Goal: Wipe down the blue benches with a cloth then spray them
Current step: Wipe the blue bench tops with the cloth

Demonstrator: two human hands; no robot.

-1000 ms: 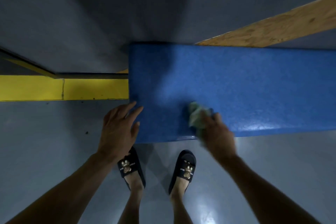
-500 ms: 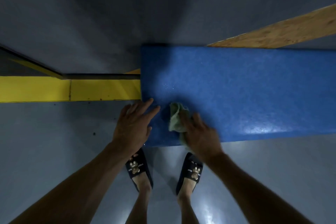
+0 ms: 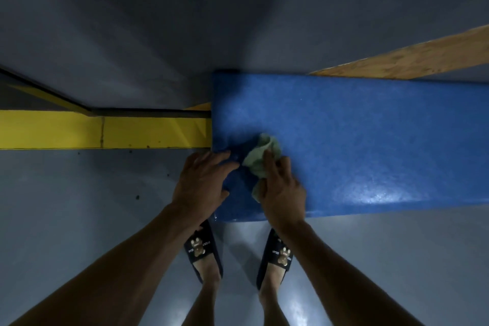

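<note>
1. Both hands work at the left end of the blue bench (image 3: 370,145), which runs from the middle of the view out past the right edge.
2. The left hand (image 3: 201,185) lies flat with its fingers straight, resting on the bench's near left corner; the fingertips point across the top toward the cloth and hold nothing.
3. The right hand (image 3: 280,190) presses a crumpled pale green cloth (image 3: 260,157) onto the bench top, fingers spread over it and slightly bent, with the cloth bunching out ahead of the fingertips and below the thumb side.
4. The cloth sits on the bench near its left end, closer to the near edge than the far one, just beside the left hand's fingertips.
5. A sheen of reflected light shows on the bench's near edge, to the right of the right hand.
6. Below the bench edge the person's feet stand on a grey floor (image 3: 79,219) in dark slippers (image 3: 202,249) with a bear motif.
7. A yellow painted strip (image 3: 103,128) runs along the floor from the left edge to the bench's end.
8. A wooden board (image 3: 412,61) slants behind the bench at the upper right.
</note>
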